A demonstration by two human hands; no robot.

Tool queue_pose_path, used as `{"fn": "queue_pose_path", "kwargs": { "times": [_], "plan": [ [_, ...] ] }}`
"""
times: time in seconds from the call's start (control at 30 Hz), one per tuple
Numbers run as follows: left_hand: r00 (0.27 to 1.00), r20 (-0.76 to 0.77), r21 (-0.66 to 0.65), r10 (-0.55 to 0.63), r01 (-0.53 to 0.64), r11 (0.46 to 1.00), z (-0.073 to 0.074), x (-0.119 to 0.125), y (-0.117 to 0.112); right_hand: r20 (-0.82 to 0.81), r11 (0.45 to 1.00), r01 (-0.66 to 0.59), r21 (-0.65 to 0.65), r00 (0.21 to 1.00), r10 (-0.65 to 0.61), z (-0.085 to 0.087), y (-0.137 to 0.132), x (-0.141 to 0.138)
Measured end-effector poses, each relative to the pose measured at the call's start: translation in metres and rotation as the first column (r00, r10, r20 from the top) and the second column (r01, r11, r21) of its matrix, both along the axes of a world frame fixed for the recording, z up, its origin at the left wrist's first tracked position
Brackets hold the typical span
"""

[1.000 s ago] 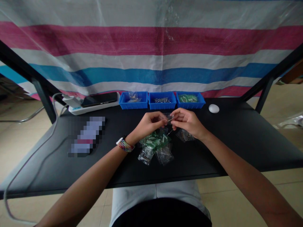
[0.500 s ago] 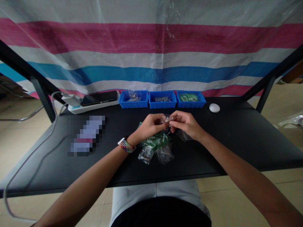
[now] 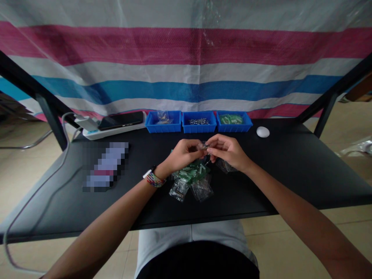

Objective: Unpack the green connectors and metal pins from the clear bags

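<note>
Between my two hands is a small clear plastic bag [image 3: 204, 147] with something thin and metallic in it, too small to name. My left hand [image 3: 186, 154] pinches the bag's left side between thumb and fingers. The right hand [image 3: 228, 150] has its thumb and fingertips closed on the other side. Below them on the table lie green packets [image 3: 192, 172] of pale strips, partly covered by my left hand. Clear bags with small parts [image 3: 179, 189] lie in front of these, and another clear bag [image 3: 225, 166] is partly under my right hand.
Three blue bins stand along the back: one with a clear bag [image 3: 163, 117], one with loose screws or nails [image 3: 199, 121], one with green packets [image 3: 231, 119]. A white rounded object [image 3: 263, 132] is at right; a power strip [image 3: 113, 131], phone [image 3: 122, 120] and cable [image 3: 67, 143] at left.
The bag between my hands has tilted slightly and my right fingers have shifted a little along it. The things on the table stay in place.
</note>
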State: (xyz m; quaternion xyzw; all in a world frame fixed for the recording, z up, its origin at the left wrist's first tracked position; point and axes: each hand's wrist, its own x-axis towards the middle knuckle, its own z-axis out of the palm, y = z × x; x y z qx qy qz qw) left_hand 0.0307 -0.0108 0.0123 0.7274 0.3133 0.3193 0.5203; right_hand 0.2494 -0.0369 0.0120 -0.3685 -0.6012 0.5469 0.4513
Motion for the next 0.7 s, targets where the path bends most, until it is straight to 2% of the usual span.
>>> {"fn": "queue_pose_path", "kwargs": {
  "times": [0.23, 0.5, 0.6, 0.7],
  "plan": [
    [0.998, -0.055, 0.048, 0.002, 0.001, 0.999, 0.0096, -0.0012, -0.0027, 0.017, 1.000, 0.016, 0.025, 1.000, -0.017, 0.0001, -0.0008, -0.0008],
    [0.996, -0.088, 0.124, 0.023, -0.012, 0.992, 0.0098, -0.0005, -0.0020, -0.004, 0.999, 0.032, 0.013, 0.999, -0.032, 0.0003, -0.0024, -0.0032],
    [0.995, -0.089, 0.115, 0.038, -0.028, 0.993, 0.0086, -0.0008, -0.0013, 0.003, 0.995, 0.079, 0.065, 0.997, -0.080, 0.0004, -0.0032, -0.0039],
    [0.996, -0.053, 0.076, 0.074, -0.070, 0.995, 0.0077, -0.0017, 0.0002, 0.033, 0.973, 0.176, 0.151, 0.983, -0.183, 0.0001, -0.0047, -0.0030]
  ]
}}
